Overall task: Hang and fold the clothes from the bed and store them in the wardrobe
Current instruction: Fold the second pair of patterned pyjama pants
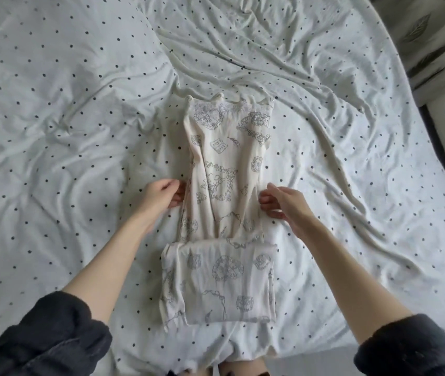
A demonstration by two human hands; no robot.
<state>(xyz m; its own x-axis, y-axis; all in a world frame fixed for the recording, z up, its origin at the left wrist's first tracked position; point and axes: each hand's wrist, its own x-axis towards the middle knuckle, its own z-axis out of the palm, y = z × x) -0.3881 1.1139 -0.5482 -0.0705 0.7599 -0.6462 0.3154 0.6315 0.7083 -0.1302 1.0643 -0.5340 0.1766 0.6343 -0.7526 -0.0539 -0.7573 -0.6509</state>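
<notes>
A cream garment [224, 164] printed with grey line drawings lies lengthwise on the bed, its sides folded in to a narrow strip. Its near end [218, 283] is folded up into a flat rectangle. My left hand [161, 196] sits at the strip's left edge, fingers curled in against the cloth. My right hand [283, 202] is at the right edge with thumb and fingers bent round the edge of the fabric. Both sleeves are dark and pushed up to the elbows.
The bed is covered by a rumpled white sheet with small dark dots [67, 104]. The bed's right edge [432, 147] curves past a dark gap and pale floor. Leaf-patterned fabric [427, 31] lies at the top right.
</notes>
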